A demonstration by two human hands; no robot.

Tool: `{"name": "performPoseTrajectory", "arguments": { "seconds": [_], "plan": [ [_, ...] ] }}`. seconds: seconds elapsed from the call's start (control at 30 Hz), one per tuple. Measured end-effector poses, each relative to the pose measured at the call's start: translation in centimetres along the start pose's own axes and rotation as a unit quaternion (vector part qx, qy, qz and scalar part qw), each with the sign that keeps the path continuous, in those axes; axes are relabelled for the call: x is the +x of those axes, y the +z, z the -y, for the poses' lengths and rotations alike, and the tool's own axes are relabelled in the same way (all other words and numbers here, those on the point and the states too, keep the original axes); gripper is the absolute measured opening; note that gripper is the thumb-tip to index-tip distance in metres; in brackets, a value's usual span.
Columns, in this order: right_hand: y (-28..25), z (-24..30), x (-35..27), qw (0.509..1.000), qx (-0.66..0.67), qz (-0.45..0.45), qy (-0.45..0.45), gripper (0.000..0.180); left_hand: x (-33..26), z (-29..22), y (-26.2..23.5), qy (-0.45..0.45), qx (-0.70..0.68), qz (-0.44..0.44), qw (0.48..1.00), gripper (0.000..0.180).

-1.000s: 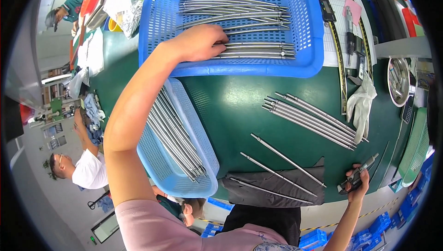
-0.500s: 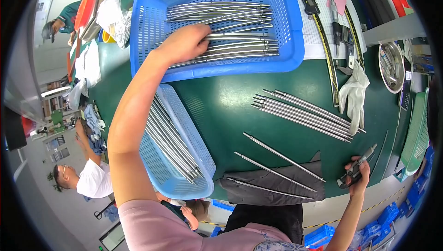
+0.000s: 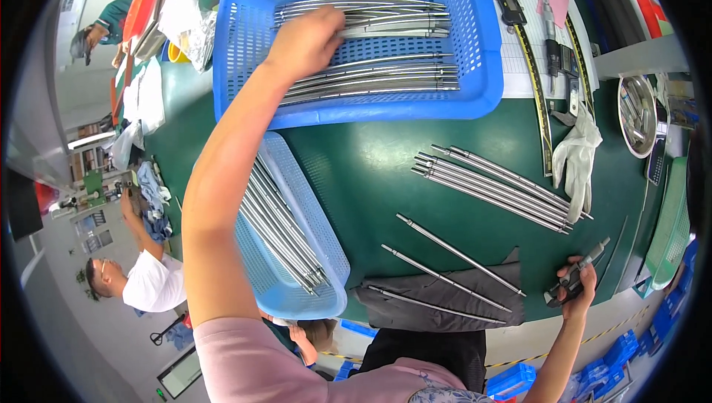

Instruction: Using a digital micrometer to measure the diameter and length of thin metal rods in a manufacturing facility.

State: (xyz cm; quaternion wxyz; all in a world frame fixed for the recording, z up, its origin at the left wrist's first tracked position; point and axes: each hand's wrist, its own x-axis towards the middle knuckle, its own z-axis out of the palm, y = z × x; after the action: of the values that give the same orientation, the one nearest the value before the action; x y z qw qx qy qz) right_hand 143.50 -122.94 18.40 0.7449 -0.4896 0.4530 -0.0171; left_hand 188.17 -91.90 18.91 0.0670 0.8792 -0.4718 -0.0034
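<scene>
My left hand (image 3: 308, 41) is inside the large blue basket (image 3: 356, 113), its fingers curled over a far group of thin metal rods (image 3: 397, 23); the fingertips are partly hidden. A second group of metal rods (image 3: 393, 75) lies nearer in the same basket, apart from the first. At the right edge of the table, my right hand (image 3: 586, 286) is closed round a micrometer (image 3: 587, 258), its spindle end pointing up and right. Three single rods (image 3: 460, 255) lie partly across a dark grey cloth (image 3: 445, 314) in front of me.
Several rods (image 3: 497, 189) lie side by side on the green table. A light blue basket (image 3: 337, 269) with more rods stands left. Calipers (image 3: 510, 6), another micrometer (image 3: 552, 47), a white glove (image 3: 580, 154) and a metal bowl (image 3: 636, 117) sit right. A person (image 3: 152, 281) works at left.
My left hand has moved toward the far side of the large basket, along with rods, and a gap now separates two groups there. My right hand still holds the micrometer. The view has shifted slightly.
</scene>
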Motion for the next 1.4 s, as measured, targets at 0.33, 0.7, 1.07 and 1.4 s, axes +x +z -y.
{"name": "performPoseTrajectory", "arguments": {
  "seconds": [0.33, 0.7, 1.07, 1.4],
  "plan": [
    [-0.6, -0.4, 0.3, 1.000, -0.012, 0.012, -0.003, 0.037, 0.7, -0.4, 0.6, -0.052, 0.118, 0.042, 0.991, 0.009],
    [-0.5, -0.3, 0.1, 1.000, -0.003, 0.002, 0.002, 0.038, -0.6, -1.3, -0.6, -0.069, -0.162, 0.240, 0.955, 0.016],
    [-0.6, -0.5, 0.3, 1.000, -0.014, 0.016, -0.007, 0.038, -0.2, -0.3, 0.0, -0.047, -0.108, 0.076, 0.990, 0.013],
    [-0.6, -0.3, 0.2, 1.000, 0.012, -0.003, 0.001, 0.038, -0.9, -1.5, -0.4, 0.014, -0.109, 0.141, 0.984, 0.013]
  ]
}}
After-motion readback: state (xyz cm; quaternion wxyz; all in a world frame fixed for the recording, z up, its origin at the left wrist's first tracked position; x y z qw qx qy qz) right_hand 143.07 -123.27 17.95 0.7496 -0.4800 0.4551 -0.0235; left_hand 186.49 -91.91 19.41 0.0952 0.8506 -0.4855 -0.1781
